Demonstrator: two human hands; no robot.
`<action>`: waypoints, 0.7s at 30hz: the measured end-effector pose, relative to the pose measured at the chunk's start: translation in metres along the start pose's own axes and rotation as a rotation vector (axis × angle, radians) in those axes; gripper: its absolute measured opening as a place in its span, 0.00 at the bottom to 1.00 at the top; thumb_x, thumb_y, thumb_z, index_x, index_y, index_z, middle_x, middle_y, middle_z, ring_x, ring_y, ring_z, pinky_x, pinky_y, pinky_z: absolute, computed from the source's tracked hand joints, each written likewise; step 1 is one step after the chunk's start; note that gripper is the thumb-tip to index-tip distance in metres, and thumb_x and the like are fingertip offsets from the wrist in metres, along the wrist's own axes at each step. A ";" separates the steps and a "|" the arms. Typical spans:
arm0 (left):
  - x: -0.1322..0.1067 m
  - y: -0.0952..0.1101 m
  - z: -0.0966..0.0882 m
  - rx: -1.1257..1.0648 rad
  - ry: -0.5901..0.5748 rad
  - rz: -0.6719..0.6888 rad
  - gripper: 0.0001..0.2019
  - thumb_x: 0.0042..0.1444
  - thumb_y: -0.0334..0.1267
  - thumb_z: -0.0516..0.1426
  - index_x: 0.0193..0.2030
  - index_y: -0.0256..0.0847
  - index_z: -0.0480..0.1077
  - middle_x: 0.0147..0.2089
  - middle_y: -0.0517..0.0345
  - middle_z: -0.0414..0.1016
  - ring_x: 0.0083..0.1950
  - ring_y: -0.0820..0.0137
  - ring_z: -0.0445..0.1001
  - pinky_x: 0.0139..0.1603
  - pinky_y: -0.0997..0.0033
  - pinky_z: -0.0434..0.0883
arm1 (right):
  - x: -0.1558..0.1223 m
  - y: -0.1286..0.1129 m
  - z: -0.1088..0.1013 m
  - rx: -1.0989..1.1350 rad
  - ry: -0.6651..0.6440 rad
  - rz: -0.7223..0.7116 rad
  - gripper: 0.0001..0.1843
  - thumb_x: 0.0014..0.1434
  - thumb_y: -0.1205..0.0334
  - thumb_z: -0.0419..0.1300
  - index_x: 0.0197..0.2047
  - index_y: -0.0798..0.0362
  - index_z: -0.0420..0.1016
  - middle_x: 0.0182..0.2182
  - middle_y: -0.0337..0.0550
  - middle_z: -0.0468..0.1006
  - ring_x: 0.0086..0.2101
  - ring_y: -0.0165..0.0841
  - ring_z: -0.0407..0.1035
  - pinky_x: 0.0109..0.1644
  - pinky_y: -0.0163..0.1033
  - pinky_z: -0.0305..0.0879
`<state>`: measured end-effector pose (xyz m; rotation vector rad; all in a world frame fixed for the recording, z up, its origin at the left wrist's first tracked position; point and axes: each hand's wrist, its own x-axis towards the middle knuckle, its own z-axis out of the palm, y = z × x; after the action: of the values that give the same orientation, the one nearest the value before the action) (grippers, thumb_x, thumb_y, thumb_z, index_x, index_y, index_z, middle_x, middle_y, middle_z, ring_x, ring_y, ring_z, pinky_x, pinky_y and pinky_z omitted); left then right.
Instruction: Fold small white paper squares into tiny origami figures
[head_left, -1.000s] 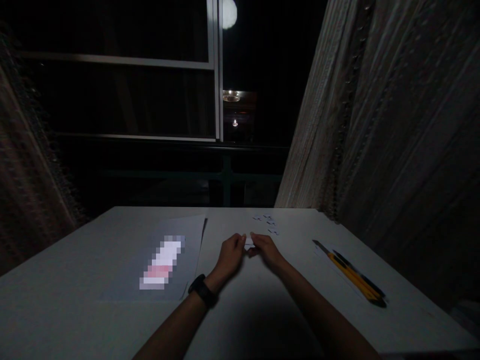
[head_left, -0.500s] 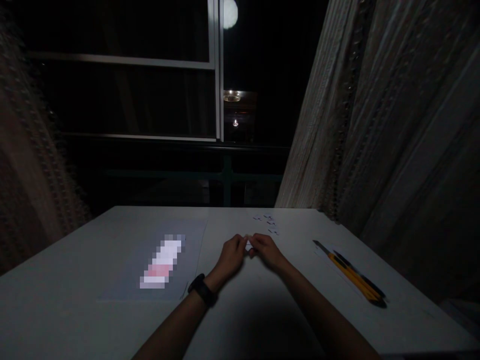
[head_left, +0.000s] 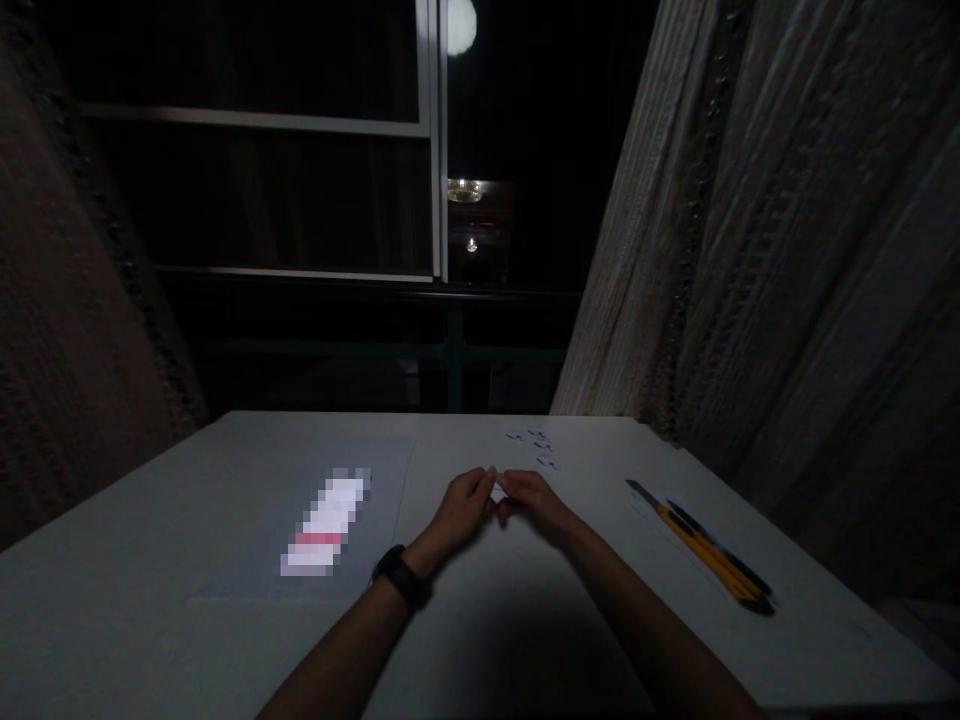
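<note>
My left hand (head_left: 465,508), with a dark watch (head_left: 403,578) on its wrist, is closed in a pinch over the middle of the table. Facing it, my right hand (head_left: 536,500) is pinched too, and the fingertips of both hands nearly meet. Between them shows a small white piece of paper (head_left: 498,492), mostly covered by the fingers. Just beyond my hands, several small folded paper pieces (head_left: 544,447) lie on the table.
On the white table (head_left: 480,640), a yellow utility knife (head_left: 705,550) and a dark pen (head_left: 720,548) lie at right. A paper sheet (head_left: 247,560) at left bears a bright pixelated phone-like shape (head_left: 330,520). Curtains (head_left: 622,250) hang either side of the dark window (head_left: 300,200).
My fingers have shifted slightly around the paper, the right fingers opening a little underneath. My left wrist has moved slightly left. The things on the table stay put.
</note>
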<state>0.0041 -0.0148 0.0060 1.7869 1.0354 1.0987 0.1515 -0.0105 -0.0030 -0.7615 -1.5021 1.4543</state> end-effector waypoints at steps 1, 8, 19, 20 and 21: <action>0.000 0.001 0.000 -0.022 -0.012 -0.016 0.21 0.54 0.54 0.45 0.23 0.38 0.62 0.19 0.64 0.59 0.22 0.75 0.58 0.24 0.74 0.57 | -0.001 0.000 0.000 0.016 -0.011 0.006 0.20 0.49 0.46 0.59 0.26 0.57 0.70 0.18 0.39 0.73 0.19 0.29 0.66 0.26 0.35 0.63; -0.002 0.002 0.000 -0.070 -0.058 -0.029 0.22 0.54 0.54 0.45 0.23 0.37 0.62 0.18 0.64 0.59 0.21 0.76 0.58 0.24 0.75 0.57 | -0.002 -0.001 -0.002 0.071 -0.046 0.029 0.17 0.50 0.50 0.60 0.25 0.58 0.70 0.20 0.41 0.73 0.20 0.29 0.67 0.27 0.36 0.63; -0.002 0.002 0.003 -0.015 -0.050 0.018 0.17 0.56 0.48 0.45 0.28 0.37 0.64 0.26 0.60 0.65 0.29 0.73 0.63 0.32 0.74 0.60 | 0.000 0.002 -0.010 0.100 0.012 0.074 0.16 0.48 0.52 0.61 0.26 0.59 0.72 0.16 0.38 0.69 0.17 0.28 0.64 0.24 0.35 0.61; -0.003 0.002 0.003 -0.012 -0.050 0.021 0.15 0.56 0.47 0.47 0.28 0.37 0.64 0.27 0.60 0.66 0.30 0.73 0.63 0.32 0.74 0.60 | 0.001 0.003 -0.011 0.085 0.019 0.072 0.17 0.48 0.51 0.61 0.25 0.59 0.71 0.15 0.38 0.68 0.17 0.28 0.64 0.24 0.35 0.60; -0.003 0.002 0.003 -0.015 -0.060 0.018 0.13 0.54 0.45 0.49 0.29 0.37 0.64 0.28 0.60 0.66 0.30 0.73 0.64 0.32 0.74 0.60 | 0.002 0.003 -0.011 0.071 0.019 0.069 0.18 0.49 0.51 0.60 0.24 0.59 0.71 0.15 0.38 0.68 0.17 0.28 0.64 0.24 0.35 0.60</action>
<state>0.0062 -0.0185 0.0057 1.8093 0.9748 1.0541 0.1602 -0.0033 -0.0070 -0.7885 -1.4143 1.5397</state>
